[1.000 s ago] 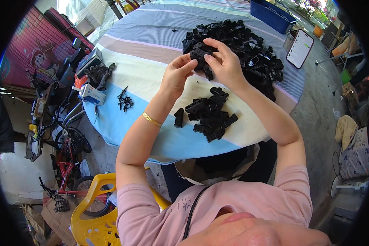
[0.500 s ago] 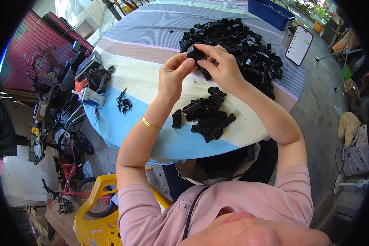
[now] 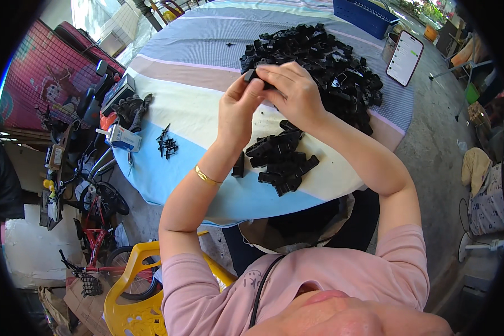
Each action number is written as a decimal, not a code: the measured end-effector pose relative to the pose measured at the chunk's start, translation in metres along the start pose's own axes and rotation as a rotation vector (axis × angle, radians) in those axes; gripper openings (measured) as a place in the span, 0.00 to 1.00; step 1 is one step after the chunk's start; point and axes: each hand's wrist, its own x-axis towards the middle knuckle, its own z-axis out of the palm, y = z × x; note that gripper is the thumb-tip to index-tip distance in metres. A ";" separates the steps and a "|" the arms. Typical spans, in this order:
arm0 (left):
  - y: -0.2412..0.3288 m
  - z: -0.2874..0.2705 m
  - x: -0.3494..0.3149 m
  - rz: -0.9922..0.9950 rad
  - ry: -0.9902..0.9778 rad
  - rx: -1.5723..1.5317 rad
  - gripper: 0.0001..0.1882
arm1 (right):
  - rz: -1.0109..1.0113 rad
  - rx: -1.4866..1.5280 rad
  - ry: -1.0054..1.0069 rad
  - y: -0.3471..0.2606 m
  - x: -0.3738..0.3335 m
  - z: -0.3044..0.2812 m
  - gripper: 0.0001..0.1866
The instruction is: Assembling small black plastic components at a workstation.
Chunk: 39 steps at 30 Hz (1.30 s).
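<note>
Above the table, in front of a big heap of black plastic parts (image 3: 330, 61), both my hands are closed round one small black plastic part (image 3: 251, 75). My left hand (image 3: 238, 109) pinches it from the left between thumb and fingers. My right hand (image 3: 297, 95) grips it from the right, its fingers hiding most of the part. Nearer to me lies a smaller pile of like black parts (image 3: 283, 159), with a single black part (image 3: 238, 166) beside it, partly behind my left forearm. Several thin black pins (image 3: 167, 145) lie together on the left of the cloth.
A striped cloth covers the round table (image 3: 196, 101). At its left edge are a small blue-and-white carton (image 3: 123, 138) and a dark crumpled cloth (image 3: 133, 111). A blue basket (image 3: 367, 17) and a lit phone (image 3: 405, 58) stand at the far right. An open bag (image 3: 297, 229) rests by my lap.
Both hands have tilted and drawn closer together round the part, my right fingers now covering more of it. The view has shifted slightly.
</note>
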 end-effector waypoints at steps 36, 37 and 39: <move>-0.010 -0.030 0.038 0.200 -0.098 0.420 0.31 | 0.251 -0.029 -0.110 0.045 0.022 -0.001 0.14; -0.010 -0.028 0.036 0.203 -0.099 0.423 0.31 | 0.227 0.000 -0.080 0.039 0.020 0.006 0.15; -0.012 -0.028 0.033 0.201 -0.053 0.513 0.33 | 0.287 0.147 -0.081 0.022 0.016 0.014 0.14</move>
